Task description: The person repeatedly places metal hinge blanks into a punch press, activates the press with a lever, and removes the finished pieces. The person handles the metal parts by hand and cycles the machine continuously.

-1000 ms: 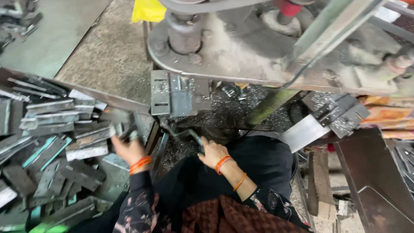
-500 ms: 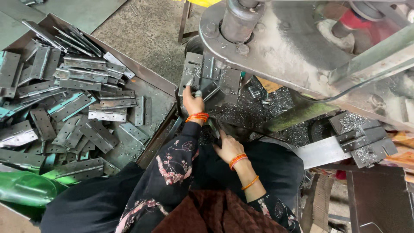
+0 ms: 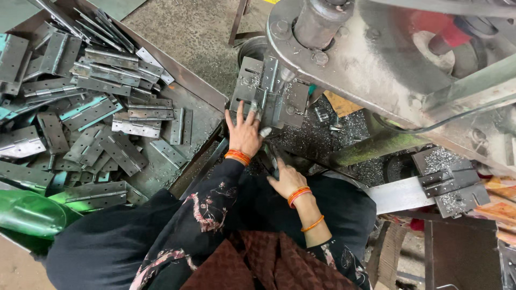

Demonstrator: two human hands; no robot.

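Observation:
My left hand [image 3: 244, 134] reaches forward onto the machine bed, its fingers lying over the near edge of a grey metal hinge [image 3: 271, 94] that it holds under the press head [image 3: 317, 21]. Close to my lap, my right hand [image 3: 285, 180] is closed around a dark, narrow tool [image 3: 270, 160] that points up towards the hinge. Both wrists carry orange bangles. Metal shavings [image 3: 328, 134] cover the bed around the hinge.
A large metal tray [image 3: 193, 86] on my left holds several loose hinges [image 3: 123, 150]. A green plastic container [image 3: 27, 215] lies at the lower left. The heavy press frame [image 3: 398, 70] fills the upper right. More hinges [image 3: 449, 185] sit on a plate at the right.
My left hand has moved from the tray of hinges on the left over to the machine bed, bringing a hinge with it. My right hand stays low by my lap.

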